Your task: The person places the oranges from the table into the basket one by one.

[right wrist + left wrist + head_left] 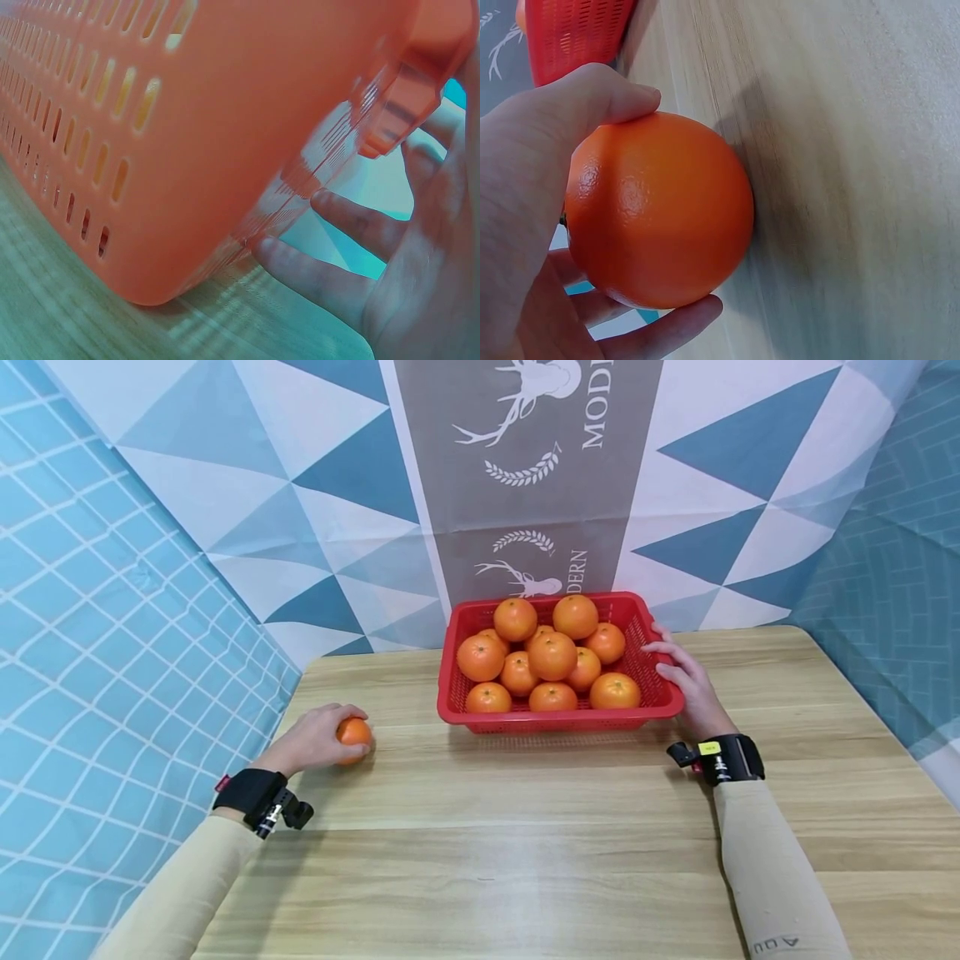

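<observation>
My left hand (322,739) grips an orange (354,737) at the left of the table, thumb on one side and fingers on the other. Close up in the left wrist view, this orange (660,214) is round and glossy. A red plastic basket (555,722) stands toward the back of the table, with several oranges (553,657) piled inside. My right hand (693,693) holds the basket's right rim. In the right wrist view, two fingers (315,274) touch the outside of the slotted basket (210,142), while the other fingers are partly hidden by its rim.
The wooden table (487,852) runs back to a patterned cloth wall (337,502). A blue gridded cloth (112,677) lines the left side, near my left arm. Another blue cloth (885,568) hangs at the right.
</observation>
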`<state>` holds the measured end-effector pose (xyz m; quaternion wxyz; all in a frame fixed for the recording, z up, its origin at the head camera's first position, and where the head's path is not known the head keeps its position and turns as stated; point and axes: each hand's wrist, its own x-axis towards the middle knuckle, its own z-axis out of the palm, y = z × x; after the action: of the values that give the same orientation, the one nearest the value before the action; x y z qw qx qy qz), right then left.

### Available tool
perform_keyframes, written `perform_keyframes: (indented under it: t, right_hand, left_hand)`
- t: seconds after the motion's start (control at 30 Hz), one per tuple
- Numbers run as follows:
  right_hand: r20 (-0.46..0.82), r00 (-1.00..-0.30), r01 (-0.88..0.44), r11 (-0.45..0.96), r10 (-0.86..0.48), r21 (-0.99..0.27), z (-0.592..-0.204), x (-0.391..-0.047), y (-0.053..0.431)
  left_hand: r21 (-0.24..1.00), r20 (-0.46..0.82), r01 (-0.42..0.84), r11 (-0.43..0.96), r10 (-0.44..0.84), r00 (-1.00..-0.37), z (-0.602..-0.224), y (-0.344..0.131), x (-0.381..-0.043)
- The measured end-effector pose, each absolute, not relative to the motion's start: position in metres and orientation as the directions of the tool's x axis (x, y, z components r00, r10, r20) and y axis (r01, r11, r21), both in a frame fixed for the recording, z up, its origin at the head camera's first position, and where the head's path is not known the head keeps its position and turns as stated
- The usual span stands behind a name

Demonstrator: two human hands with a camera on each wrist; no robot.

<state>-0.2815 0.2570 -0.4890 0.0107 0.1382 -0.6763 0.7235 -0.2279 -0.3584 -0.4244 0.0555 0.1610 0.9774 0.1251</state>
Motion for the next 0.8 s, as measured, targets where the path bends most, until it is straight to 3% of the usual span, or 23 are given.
perform_keyframes:
  t: [0.3,0.8]
  right_hand:
    - [0.219,-0.959,-0.207,-0.083,-0.180,-0.975,-0.490,-0.282,0.257]
    - [0.217,-0.959,-0.208,-0.069,-0.181,-0.976,-0.491,-0.282,0.257]
  left_hand:
    - [0.264,-0.023,0.336,0.904,0.354,-0.935,-0.408,-0.351,-0.232]
    - [0.258,0.031,0.336,0.906,0.340,-0.940,-0.346,-0.347,-0.236]
